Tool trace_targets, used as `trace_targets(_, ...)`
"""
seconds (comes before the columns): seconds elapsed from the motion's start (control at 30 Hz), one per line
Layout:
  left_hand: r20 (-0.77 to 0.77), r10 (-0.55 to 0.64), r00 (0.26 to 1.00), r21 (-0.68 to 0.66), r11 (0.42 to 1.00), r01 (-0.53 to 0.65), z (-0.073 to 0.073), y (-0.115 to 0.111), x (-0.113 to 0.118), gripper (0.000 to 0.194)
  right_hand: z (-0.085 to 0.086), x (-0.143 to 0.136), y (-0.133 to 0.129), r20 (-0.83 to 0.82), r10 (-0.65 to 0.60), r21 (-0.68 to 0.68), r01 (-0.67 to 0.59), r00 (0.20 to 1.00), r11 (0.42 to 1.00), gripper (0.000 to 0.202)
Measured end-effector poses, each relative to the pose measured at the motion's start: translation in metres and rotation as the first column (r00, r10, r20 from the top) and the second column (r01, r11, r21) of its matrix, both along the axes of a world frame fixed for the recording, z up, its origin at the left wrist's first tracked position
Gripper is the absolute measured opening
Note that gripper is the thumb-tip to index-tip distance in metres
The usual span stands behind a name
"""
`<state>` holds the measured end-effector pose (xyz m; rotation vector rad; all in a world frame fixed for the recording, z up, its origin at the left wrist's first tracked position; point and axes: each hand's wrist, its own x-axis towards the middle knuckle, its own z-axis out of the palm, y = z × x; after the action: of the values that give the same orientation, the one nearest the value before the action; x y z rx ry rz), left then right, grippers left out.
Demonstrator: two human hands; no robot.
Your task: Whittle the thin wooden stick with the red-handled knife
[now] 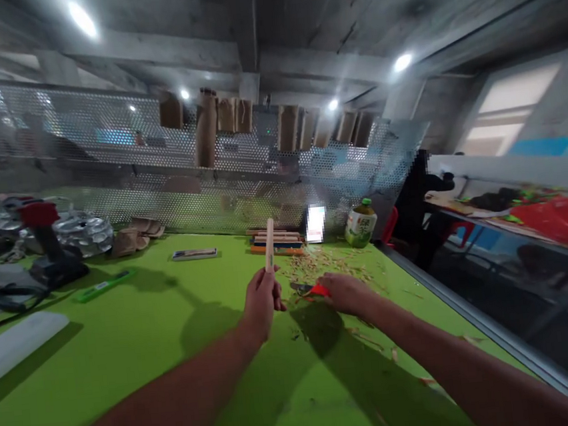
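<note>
A thin strip of pale wood (269, 244) stands nearly upright in my left hand (262, 300), whose fingers are wrapped round its lower end. To the right, my right hand (342, 292) is closed on the red handle of a knife (317, 290). Its dark blade points left, toward my left hand, and does not touch the wood. Both hands are just above the green table (150, 340). Wood shavings (333, 262) lie scattered behind and around my right hand.
Behind the hands are a stack of wood strips (287, 243), a lit phone (315, 223) and a green bottle (360, 224). A flat case (195, 254), green cutter (104, 286) and red-black drill (46, 242) lie left. A person (415, 193) is at another table right.
</note>
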<state>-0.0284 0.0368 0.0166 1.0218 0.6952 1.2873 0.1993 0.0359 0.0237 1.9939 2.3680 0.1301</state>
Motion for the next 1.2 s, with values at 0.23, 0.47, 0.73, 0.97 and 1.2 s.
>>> trace_targets(0.23, -0.181, 0.021, 0.983, -0.154, 0.987, -0.049, 0.022, 0.008, -0.022, 0.022, 0.017, -0.012, 0.012, -0.431, -0.167, 0.168, 0.261, 0.887, 0.951, 0.011)
trace_targets(0.47, -0.226, -0.137, 0.964, -0.144, 0.984, 0.106, 0.032, 0.002, -0.028, 0.012, 0.020, -0.072, -0.002, -0.999, -0.014, -0.006, 0.183, 0.044, 0.983, 0.022)
trace_targets(0.73, -0.491, -0.433, 0.756, -0.075, 0.885, 0.459, 0.025, -0.026, -0.017, 0.016, 0.002, -0.080, -0.011, -0.969, 0.168, 0.126, 0.221, -0.184, 0.967, 0.039)
trace_targets(0.97, -0.570, -0.433, 0.698, -0.075, 0.874, 0.481, 0.020, -0.034, -0.010, 0.017, -0.004, -0.073, -0.008, -0.985, 0.079, 0.046, 0.211, -0.153, 0.977, 0.042)
trace_targets(1.2, -0.417, -0.304, 0.857, -0.141, 0.953, 0.269, 0.030, -0.020, -0.019, 0.018, -0.002, -0.071, -0.009, -0.943, 0.092, 0.171, 0.228, 0.318, 0.959, 0.039)
